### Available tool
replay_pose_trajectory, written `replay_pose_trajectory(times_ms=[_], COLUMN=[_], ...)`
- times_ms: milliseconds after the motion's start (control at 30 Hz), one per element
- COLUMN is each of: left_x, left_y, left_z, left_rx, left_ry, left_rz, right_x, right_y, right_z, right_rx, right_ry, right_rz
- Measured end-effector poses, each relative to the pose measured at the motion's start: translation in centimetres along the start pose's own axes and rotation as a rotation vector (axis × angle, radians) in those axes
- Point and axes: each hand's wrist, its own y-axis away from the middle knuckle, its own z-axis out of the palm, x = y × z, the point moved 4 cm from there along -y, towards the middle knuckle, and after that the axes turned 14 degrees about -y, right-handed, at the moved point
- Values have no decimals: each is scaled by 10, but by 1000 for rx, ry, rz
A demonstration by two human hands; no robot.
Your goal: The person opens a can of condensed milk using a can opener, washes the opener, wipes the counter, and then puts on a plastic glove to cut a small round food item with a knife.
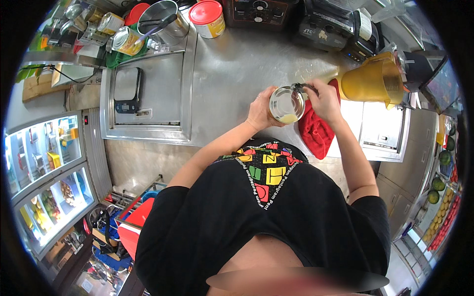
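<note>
My left hand (260,110) is curled around the side of a small round cup (285,101), clear or shiny, tilted over the steel counter (226,74). A little pale yellow liquid (289,118) lies at its lower side. My right hand (325,103) grips a dark handle (309,88) that meets the cup's rim. Whether this handle is part of the cup or of a separate tool, I cannot tell. Beneath my right hand a crumpled red cloth (316,127) hangs partly over the counter's front edge.
At right stands an amber plastic pitcher (364,81), with a black JTC blender base (322,33) behind. A digital scale (127,88) sits at left. Behind it are a steel pot (166,26) and cans (127,40); a red-lidded can (207,20) stands farther right.
</note>
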Motion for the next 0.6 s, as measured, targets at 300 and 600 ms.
replay_pose_trajectory(times_ms=[300, 600], left_x=[7, 0], left_y=[-2, 3], left_z=[-7, -1], left_rx=[1, 68], left_ry=[-2, 47], left_rz=[-13, 9], right_x=[6, -15], right_y=[48, 52], right_z=[22, 31], right_rx=[508, 413], right_ry=[-193, 144], right_rz=[-85, -361])
